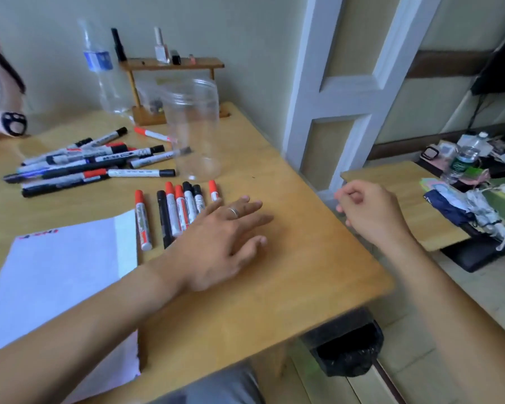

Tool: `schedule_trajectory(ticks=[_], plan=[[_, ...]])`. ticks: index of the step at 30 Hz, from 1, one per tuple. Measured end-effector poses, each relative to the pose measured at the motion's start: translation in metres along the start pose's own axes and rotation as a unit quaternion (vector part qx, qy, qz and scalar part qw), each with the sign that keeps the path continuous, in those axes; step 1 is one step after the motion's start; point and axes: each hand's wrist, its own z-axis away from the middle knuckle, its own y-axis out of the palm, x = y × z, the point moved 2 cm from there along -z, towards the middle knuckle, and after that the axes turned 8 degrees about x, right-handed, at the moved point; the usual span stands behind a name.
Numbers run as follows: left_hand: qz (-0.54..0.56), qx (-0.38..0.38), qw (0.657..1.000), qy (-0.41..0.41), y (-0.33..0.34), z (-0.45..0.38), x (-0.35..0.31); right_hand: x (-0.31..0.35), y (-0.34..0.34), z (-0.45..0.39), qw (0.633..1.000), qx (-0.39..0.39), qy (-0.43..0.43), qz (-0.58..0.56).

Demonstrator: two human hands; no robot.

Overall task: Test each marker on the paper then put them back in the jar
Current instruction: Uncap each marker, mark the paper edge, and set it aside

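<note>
The left hand (228, 228) is lying spread on the desk (289, 272), covering the row of markers (175, 211) near the empty jar (193, 129); the right hand (368, 211) is hovering loosely curled, empty. Better pinching one marker mid-barrel, uncapping over the paper (56, 272).

The jar (193, 128) is clear plastic, open at the top, upright and empty, standing toward the far side of the table. To its left lies a loose pile of markers (88, 161), slim, capped in black or red, crossing one another at shallow angles. In front of the jar a row of thick markers (175, 212) lies roughly parallel, caps pointing away, red and black caps mixed. The paper (59, 281) is a white sheet lying flat at the near left, its right edge beside the row.
</note>
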Motion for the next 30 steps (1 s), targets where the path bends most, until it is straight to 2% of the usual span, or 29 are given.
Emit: schedule_trajectory(ticks=[4, 6, 9, 13, 17, 21, 30], plan=[[-0.029, -0.090, 0.994, -0.061, -0.038, 0.054, 0.051, 0.097, 0.065, 0.011, 0.989, 0.063, -0.130, -0.041], [-0.027, -0.146, 0.982, -0.121, -0.052, 0.085, 0.085, 0.143, 0.106, 0.023, 0.976, 0.104, -0.184, -0.056], [-0.015, -0.238, 0.937, -0.256, -0.064, 0.129, 0.147, 0.202, 0.168, 0.039, 0.951, 0.173, -0.249, -0.059], [-0.016, -0.256, 0.893, -0.370, -0.073, 0.159, 0.210, 0.247, 0.235, 0.049, 0.927, 0.220, -0.304, -0.004], [-0.037, -0.275, 0.875, -0.396, -0.088, 0.158, 0.245, 0.255, 0.256, 0.050, 0.926, 0.169, -0.326, 0.085], [-0.032, -0.273, 0.865, -0.419, -0.095, 0.151, 0.275, 0.250, 0.251, 0.051, 0.923, 0.175, -0.324, 0.107], [-0.089, -0.260, 0.895, -0.350, -0.091, 0.149, 0.278, 0.248, 0.238, 0.043, 0.932, 0.163, -0.272, 0.178]])
